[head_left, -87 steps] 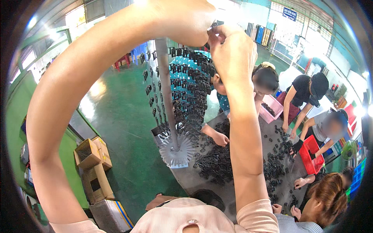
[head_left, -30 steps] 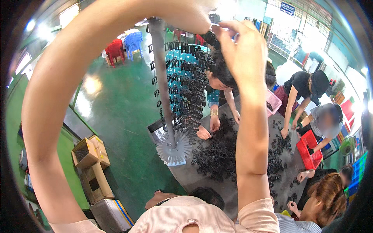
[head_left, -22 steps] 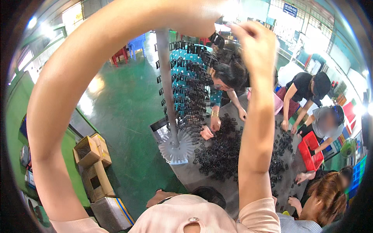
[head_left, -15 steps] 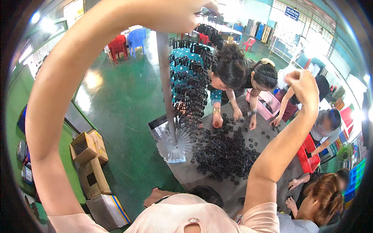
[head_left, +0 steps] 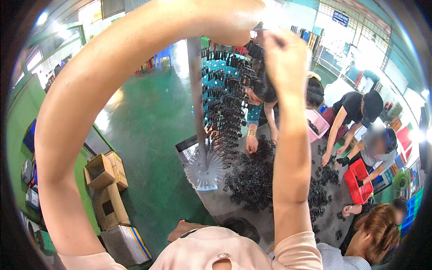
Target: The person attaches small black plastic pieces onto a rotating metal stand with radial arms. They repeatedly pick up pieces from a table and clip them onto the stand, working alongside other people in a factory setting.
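My left hand (head_left: 238, 22) is raised at the upper edge, above the top of a grey metal pole (head_left: 196, 99); glare and the wrist hide its fingers. My right hand (head_left: 285, 51) is raised close beside it, fingers bent and closed; what they hold, if anything, is too small and blurred to make out. Beneath both hands, strands of small black buckle-like pieces (head_left: 225, 101) hang in tiers around the pole. The pole stands on a slotted round metal base (head_left: 204, 173) at the table's edge. A heap of loose black pieces (head_left: 247, 182) lies beside it.
Several people work around the grey table (head_left: 256, 222), their hands among the loose pieces. A pink basket (head_left: 318, 123) and a red basket (head_left: 358, 182) stand at its far and right sides. Cardboard boxes (head_left: 110, 202) sit on the green floor (head_left: 148, 135) at left.
My right hand has swung left from the upper right to beside my left hand. My left hand has shifted slightly right. More loose pieces show at the table's right, where co-workers have moved.
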The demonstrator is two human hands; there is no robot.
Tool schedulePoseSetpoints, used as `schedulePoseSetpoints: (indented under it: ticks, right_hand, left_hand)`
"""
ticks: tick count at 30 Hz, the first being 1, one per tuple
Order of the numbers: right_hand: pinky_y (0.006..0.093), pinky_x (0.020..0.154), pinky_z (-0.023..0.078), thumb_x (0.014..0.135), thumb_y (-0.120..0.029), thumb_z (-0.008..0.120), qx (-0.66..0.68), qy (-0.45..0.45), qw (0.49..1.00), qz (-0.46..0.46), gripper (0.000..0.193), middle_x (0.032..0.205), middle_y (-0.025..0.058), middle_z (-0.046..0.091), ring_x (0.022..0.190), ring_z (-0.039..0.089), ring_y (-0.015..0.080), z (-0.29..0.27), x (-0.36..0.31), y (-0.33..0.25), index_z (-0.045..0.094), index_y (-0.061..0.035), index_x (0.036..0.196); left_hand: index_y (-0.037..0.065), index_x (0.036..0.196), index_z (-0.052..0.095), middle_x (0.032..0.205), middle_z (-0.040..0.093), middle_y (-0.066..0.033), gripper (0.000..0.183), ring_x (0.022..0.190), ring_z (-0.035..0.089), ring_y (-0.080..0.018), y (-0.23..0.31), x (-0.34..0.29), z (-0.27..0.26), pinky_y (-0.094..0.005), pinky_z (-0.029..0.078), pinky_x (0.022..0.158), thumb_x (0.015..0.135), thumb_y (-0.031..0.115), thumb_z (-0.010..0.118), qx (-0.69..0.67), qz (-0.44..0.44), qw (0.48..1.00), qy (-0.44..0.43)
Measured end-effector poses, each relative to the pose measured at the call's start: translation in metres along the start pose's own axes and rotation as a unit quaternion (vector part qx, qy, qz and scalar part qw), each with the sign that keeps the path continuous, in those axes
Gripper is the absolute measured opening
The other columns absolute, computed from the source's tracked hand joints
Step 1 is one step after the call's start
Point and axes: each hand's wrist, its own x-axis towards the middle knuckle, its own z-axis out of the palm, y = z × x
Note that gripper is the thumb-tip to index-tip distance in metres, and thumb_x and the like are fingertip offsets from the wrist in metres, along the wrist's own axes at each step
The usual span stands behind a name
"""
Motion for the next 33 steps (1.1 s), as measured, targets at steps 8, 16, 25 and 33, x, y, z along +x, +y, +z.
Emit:
schedulePoseSetpoints:
  ticks: [8, 16, 25, 33]
  right_hand:
    - [0.0316, 0.078, 0.048, 0.080, -0.025, 0.070, -0.236, -0.222, 0.911, 0.257, 0.027, 0.089, 0.0125, 0.071, 0.086, 0.065, 0.0183, -0.140, 0.011, 0.073, 0.073, -0.0032, 0.096]
    - [0.0353, 0.075, 0.049, 0.081, -0.031, 0.071, -0.014, -0.063, 0.998, -0.012, 0.027, 0.087, 0.0132, 0.068, 0.080, 0.065, 0.0270, -0.031, 0.000, -0.004, 0.074, -0.0058, 0.092]
    - [0.0274, 0.069, 0.045, 0.082, -0.016, 0.068, 0.036, -0.014, 0.999, -0.020, 0.016, 0.076, 0.0073, 0.068, 0.071, 0.059, 0.0136, -0.022, -0.002, 0.032, 0.073, -0.0018, 0.086]
    - [0.0353, 0.081, 0.048, 0.079, -0.032, 0.071, -0.249, -0.183, 0.937, 0.162, 0.032, 0.098, 0.0117, 0.069, 0.088, 0.065, 0.0234, -0.118, -0.003, 0.082, 0.072, -0.0057, 0.097]
  left_hand:
    - [-0.002, 0.127, 0.055, 0.098, 0.065, -0.0267, 0.042, 0.090, 0.064, -0.0387, -0.010, -0.005, 0.008, -0.0445, 0.051, 0.083, 0.086, 0.007, 0.049, -0.017, -0.060, 0.998, 0.003]
    - [-0.007, 0.091, 0.064, 0.078, 0.065, -0.0270, 0.025, 0.078, 0.064, -0.0389, 0.022, 0.007, -0.011, -0.0447, 0.051, 0.073, 0.075, 0.010, 0.054, -0.019, -0.165, 0.983, -0.074]
    - [-0.007, 0.096, 0.064, 0.089, 0.066, -0.0272, 0.027, 0.086, 0.065, -0.0391, 0.002, 0.006, 0.007, -0.0444, 0.053, 0.081, 0.072, 0.001, 0.054, 0.008, -0.076, 0.997, -0.027]
    - [-0.008, 0.117, 0.057, 0.104, 0.063, -0.0294, 0.044, 0.100, 0.062, -0.0377, -0.012, -0.009, 0.021, -0.0415, 0.050, 0.089, 0.080, 0.014, 0.058, 0.014, 0.041, 0.996, 0.073]
